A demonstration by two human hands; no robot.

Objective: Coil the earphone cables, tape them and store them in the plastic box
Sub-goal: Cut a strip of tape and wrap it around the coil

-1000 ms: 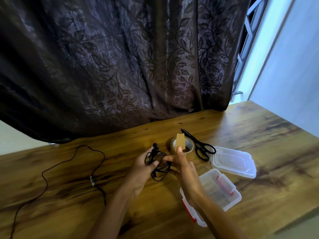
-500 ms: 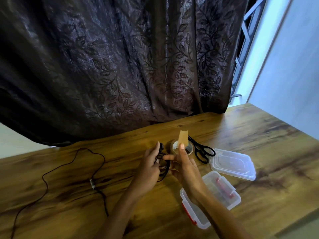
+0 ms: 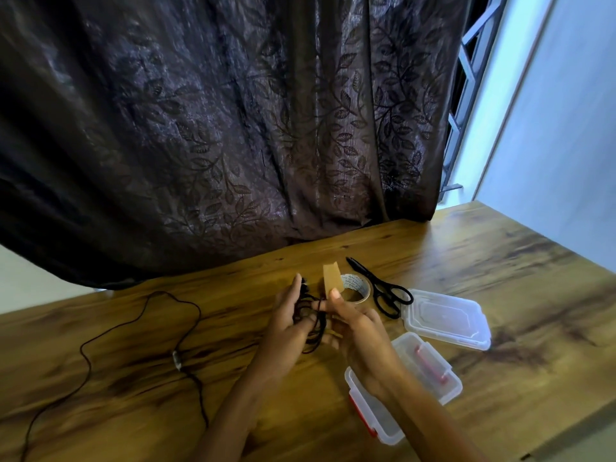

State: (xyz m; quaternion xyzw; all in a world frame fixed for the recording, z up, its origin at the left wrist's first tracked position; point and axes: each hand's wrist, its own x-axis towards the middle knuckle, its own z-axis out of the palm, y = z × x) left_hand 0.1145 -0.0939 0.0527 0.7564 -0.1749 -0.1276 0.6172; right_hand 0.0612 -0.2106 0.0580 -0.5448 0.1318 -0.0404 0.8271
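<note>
Head view, looking down at a wooden table (image 3: 500, 278) with a dark leaf-patterned curtain (image 3: 233, 128) hanging behind it. Two bare hands are meeting above the middle of the table. The left hand (image 3: 286, 325) is gripping a coil (image 3: 313, 323) of black earphone cable, its fingers curling round the loops. The right hand (image 3: 363, 331) is just beside it, touching the coil, and is pinching a short tan strip (image 3: 332, 280) of tape that is standing upright above the thumb. The coil is sitting between the two hands, raised off the table.

Just behind the hands a tape roll (image 3: 358, 290) is lying flat. Black scissors (image 3: 383, 291) are lying beside it on the right, blades pointing toward the curtain. Further right, a clear lid (image 3: 445, 318) is resting on the table. The open clear box (image 3: 413, 348), with red latches, is sitting under the right forearm, near the table's front edge, and a red item is showing inside it. To the left, well apart from the hands, a second cable (image 3: 140, 328) is lying loose and uncoiled across the wood.
</note>
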